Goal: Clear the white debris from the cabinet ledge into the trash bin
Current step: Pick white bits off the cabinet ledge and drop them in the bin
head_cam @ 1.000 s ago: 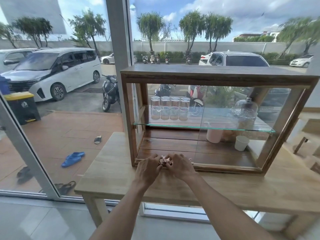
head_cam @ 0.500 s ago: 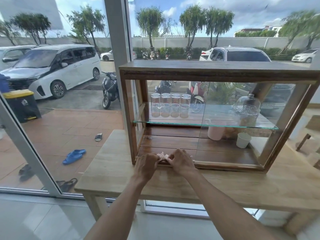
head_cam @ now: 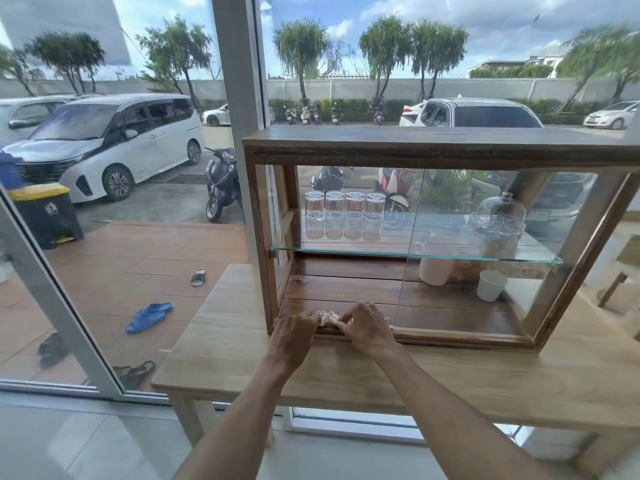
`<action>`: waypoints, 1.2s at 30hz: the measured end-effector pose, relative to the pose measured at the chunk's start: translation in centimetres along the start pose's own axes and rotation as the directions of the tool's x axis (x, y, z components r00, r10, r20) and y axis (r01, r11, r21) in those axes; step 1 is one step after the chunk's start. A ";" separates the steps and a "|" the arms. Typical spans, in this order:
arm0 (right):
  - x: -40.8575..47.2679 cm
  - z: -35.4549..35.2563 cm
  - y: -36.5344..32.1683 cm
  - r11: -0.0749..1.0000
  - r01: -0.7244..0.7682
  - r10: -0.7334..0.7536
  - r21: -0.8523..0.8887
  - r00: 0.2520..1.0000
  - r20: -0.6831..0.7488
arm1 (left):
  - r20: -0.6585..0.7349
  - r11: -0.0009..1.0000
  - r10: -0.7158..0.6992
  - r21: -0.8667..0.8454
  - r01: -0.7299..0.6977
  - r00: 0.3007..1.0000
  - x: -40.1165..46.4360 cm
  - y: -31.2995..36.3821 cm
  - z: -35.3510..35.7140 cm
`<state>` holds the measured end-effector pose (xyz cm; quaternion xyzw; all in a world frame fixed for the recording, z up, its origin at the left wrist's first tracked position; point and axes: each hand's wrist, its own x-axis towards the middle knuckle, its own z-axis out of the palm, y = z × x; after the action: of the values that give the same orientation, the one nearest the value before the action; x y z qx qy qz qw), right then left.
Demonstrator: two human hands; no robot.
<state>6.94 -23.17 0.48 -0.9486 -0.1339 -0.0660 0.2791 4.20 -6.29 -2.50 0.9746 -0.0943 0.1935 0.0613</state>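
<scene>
A small heap of white debris (head_cam: 328,316) lies on the front ledge (head_cam: 450,336) of the wooden glass-fronted cabinet (head_cam: 415,143), near its left end. My left hand (head_cam: 294,336) and my right hand (head_cam: 365,327) are cupped on either side of the heap, with fingertips touching it and pressing it together between them. Part of the debris is hidden under my fingers. A few white bits show just right of my right hand. No trash bin is visible indoors.
The cabinet stands on a light wooden table (head_cam: 225,341). Inside are several drinking glasses (head_cam: 344,216) on a glass shelf, a glass dome, a pink jug (head_cam: 434,268) and a white cup (head_cam: 491,285). A black bin with a yellow lid (head_cam: 46,214) stands outside behind the window.
Both hands stay on the ledge around the debris. The heap looks slightly more gathered between the fingertips, and my view has shifted a little.
</scene>
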 end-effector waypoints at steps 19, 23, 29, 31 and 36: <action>0.3 0.7 -3.8 0.968 0.004 -0.035 0.249 0.992 0.118 | 0.091 0.603 -0.478 -0.689 0.402 0.874 -3.6 -4.2 -4.1; 0.0 1.6 -5.8 0.943 -0.032 -0.032 0.330 0.982 0.187 | 0.159 0.497 -0.538 -0.734 0.464 0.828 -6.2 -6.1 -5.7; -1.8 3.2 -10.2 0.848 -0.036 -0.164 0.529 0.931 0.326 | 0.280 0.325 -0.584 -0.779 0.536 0.762 -11.8 -9.2 -8.6; -2.5 4.1 -11.7 0.808 -0.077 -0.206 0.584 0.892 0.402 | 0.299 0.268 -0.600 -0.799 0.539 0.742 -14.1 -10.3 -9.3; -5.1 7.9 -15.8 0.744 -0.181 -0.281 0.644 0.789 0.546 | 0.327 0.163 -0.675 -0.808 0.567 0.662 -20.9 -13.0 -10.3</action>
<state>-2.13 -7.24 0.97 -0.7488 -0.2582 0.2888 0.5378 -15.81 11.34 -2.20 0.7388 0.2319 0.1274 0.6198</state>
